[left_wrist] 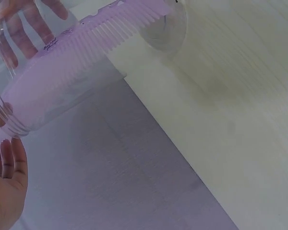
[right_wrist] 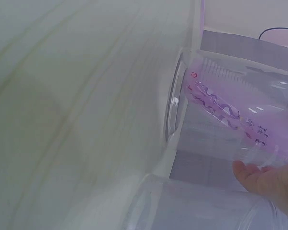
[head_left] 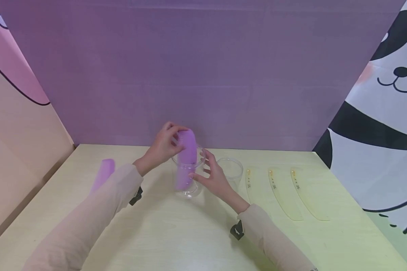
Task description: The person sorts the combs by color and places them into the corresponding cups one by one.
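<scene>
A purple comb stands nearly upright, its lower part inside a clear plastic cup on the table. My left hand pinches the comb near its top end, above the cup's rim. From the right side, my right hand holds the cup, thumb on the near side and fingers on the far side. In the right wrist view, the printed pattern on the comb shows through the cup wall. The left wrist view shows the comb's teeth through the plastic.
A second clear cup stands just right of my right hand. Three pale yellow, translucent combs lie in a row on the right of the table. Another purple comb lies at left, partly behind my sleeve. A purple backdrop rises behind.
</scene>
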`<state>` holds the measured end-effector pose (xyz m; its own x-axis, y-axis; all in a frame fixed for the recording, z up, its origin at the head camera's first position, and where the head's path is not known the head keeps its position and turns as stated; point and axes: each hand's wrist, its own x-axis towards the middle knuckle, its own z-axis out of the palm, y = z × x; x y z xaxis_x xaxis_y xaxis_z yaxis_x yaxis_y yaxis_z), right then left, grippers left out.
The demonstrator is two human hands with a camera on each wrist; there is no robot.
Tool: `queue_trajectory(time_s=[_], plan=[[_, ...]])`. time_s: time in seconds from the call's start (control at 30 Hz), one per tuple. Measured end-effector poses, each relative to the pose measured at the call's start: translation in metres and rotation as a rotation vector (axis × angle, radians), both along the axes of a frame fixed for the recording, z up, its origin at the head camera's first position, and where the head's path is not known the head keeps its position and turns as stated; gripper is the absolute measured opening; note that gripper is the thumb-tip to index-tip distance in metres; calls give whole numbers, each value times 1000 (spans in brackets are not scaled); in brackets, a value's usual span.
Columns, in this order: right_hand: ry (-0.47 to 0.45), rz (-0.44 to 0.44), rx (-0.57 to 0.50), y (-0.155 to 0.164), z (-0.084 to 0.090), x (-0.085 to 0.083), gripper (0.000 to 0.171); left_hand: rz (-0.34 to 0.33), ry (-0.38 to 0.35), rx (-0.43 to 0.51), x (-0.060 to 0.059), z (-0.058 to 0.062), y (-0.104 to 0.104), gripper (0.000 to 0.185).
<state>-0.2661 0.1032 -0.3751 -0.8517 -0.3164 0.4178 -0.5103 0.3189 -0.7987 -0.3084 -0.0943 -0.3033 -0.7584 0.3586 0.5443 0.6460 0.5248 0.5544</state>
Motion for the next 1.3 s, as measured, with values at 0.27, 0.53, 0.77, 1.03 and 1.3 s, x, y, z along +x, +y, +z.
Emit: queue_trajectory(time_s=[0.27, 0.53, 0.77, 1.03, 1.3], plan=[[-21, -2, 7, -3, 11, 9, 79, 27, 18, 40, -2, -4, -1, 48], [-18, -1, 3, -2, -1, -1, 81, 25, 21, 44, -3, -6, -3, 49], [-42, -1, 0, -3, 2, 0, 81, 39, -7, 34, -5, -7, -3, 51], [-19, -6, -7, -2, 0, 1, 82, 36, -37, 40, -4, -6, -6, 53], [-2, 0, -13, -2, 0, 1, 82, 15, -33, 58, -2, -7, -17, 55]])
